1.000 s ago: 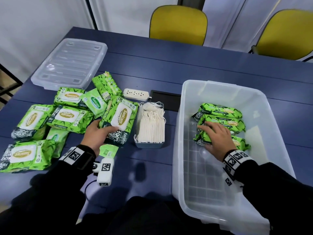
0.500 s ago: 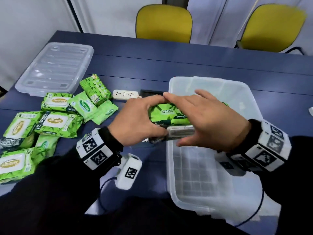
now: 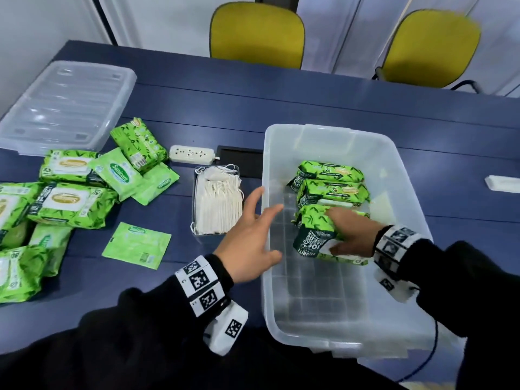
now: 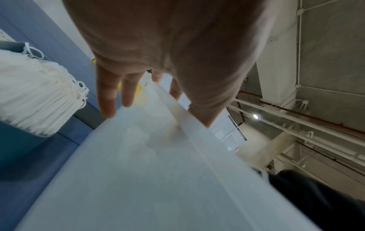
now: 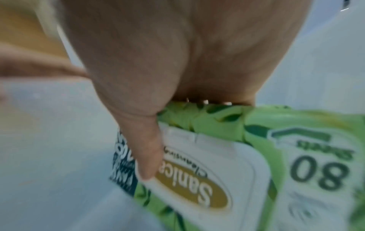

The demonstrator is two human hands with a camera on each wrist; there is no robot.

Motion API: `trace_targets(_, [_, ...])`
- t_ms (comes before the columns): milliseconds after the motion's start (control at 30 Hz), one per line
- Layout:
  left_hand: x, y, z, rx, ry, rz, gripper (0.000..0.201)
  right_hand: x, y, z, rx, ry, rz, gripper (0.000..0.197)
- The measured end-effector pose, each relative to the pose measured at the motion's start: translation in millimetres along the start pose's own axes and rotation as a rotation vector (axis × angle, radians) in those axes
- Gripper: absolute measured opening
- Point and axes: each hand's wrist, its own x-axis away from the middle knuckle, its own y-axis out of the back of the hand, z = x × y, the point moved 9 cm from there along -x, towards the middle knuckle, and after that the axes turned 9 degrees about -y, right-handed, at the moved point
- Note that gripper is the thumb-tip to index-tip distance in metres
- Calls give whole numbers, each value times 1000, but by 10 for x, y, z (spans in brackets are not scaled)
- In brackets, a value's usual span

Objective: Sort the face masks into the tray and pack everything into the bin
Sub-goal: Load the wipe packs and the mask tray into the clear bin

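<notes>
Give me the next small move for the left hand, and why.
Probably swing the left hand back to the wipe packs on the table and take one. It hangs open and empty over the bin rim, while the right hand is busy gripping a wipe pack inside the bin.
</notes>
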Motion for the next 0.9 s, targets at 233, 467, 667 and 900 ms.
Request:
trace_targets(233, [38, -26, 28, -35, 80, 9, 99, -153, -190, -222, 211, -216, -281, 131])
trace_targets(467, [-15, -132, 128, -11, 80, 95, 111, -243, -298, -325, 126, -182, -228, 135])
trace_targets(667, [39, 47, 243, -14, 69, 108, 110, -245, -357, -202, 93, -224, -201, 135])
trace_targets(900, [284, 263, 472, -54, 93, 89, 111, -357, -309, 185, 52, -185, -219, 135])
